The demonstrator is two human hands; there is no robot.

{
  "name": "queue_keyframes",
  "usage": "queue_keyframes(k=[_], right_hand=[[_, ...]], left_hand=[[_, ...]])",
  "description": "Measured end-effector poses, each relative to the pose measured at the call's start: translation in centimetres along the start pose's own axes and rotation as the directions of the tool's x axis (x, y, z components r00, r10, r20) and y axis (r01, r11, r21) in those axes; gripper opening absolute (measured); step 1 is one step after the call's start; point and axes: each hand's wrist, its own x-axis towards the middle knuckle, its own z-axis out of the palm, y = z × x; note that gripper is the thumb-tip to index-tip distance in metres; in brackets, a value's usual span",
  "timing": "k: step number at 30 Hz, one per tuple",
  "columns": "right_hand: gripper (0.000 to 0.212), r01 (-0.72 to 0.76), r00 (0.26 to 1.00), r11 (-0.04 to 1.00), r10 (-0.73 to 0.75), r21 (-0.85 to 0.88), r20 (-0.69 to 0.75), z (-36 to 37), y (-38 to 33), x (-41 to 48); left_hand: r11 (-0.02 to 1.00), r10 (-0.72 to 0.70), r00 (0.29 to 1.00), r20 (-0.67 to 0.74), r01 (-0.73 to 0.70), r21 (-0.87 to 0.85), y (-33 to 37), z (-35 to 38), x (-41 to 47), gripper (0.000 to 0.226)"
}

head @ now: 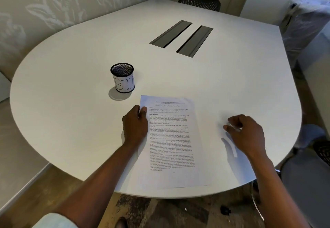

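Note:
A printed sheet of paper [171, 138] lies flat on the white table [89, 120], near its front edge. My left hand [134, 126] grips the sheet's left edge near the top corner, with the thumb on top of the page. To the right of the sheet, my right hand [244, 133] is held just above the table. Its thumb and fingers are curled and pinch a narrow white paper strip [231, 147], which is blurred and runs down beneath the hand.
A black mesh cup [122, 78] with a white label reading "BIN" stands left of the sheet's top. Two dark cable slots [180, 37] are set in the table's middle. A mesh chair [200, 1] is at the far side, another [321, 152] at right.

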Motion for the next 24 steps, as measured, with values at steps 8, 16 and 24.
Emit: queue_keyframes(k=[8,16,24], right_hand=[[0.068,-0.152,0.983,0.926,0.178,-0.344,0.044,0.1,2.4,0.5],[0.034,-0.205,0.971,0.952,0.227,-0.227,0.072,0.2,2.6,1.3],[0.015,-0.432,0.902,0.494,0.252,0.754,0.352,0.2,1.1,1.7]], left_hand=[[1.0,0.006,1.0,0.009,-0.006,0.026,-0.3,0.3,-0.1,0.048],[0.999,0.008,1.0,0.013,-0.009,0.032,-0.5,0.3,-0.1,0.048],[0.999,0.003,1.0,0.017,-0.003,0.041,-0.8,0.5,-0.1,0.046]])
